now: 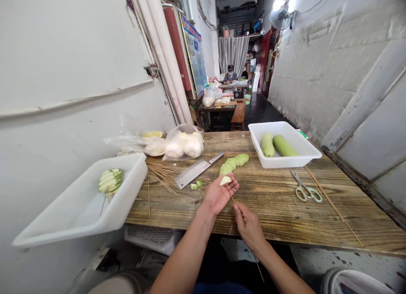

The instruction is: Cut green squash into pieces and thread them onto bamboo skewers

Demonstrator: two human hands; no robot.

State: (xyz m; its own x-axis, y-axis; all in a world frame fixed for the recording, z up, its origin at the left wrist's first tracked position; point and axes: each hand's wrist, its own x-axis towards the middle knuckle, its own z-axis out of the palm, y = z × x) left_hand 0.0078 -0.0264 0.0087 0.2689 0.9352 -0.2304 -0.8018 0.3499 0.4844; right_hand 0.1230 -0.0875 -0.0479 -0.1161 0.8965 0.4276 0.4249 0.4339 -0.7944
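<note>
My left hand [217, 194] is palm up over the table's near middle, its fingers closed around a pale green squash slice [226, 180]. A thin bamboo skewer [232, 197] is gripped by my right hand [249, 224]; its upper end meets the slice, while its lower end sticks out below the table edge. Whether the tip has gone into the slice, I cannot tell. Just beyond my left hand lies an overlapping row of squash slices [234, 161]. Green squash end pieces [196, 185] and a cleaver [195, 172] lie to the left of them.
Skewered slices [110, 180] sit in a white tray [133, 192] at left. Loose skewers [161, 173] and a plastic bag of white vegetables [184, 144] are nearby. At right are a white tub [285, 162] with two whole squashes [283, 146], scissors [306, 188] and more skewers [336, 209].
</note>
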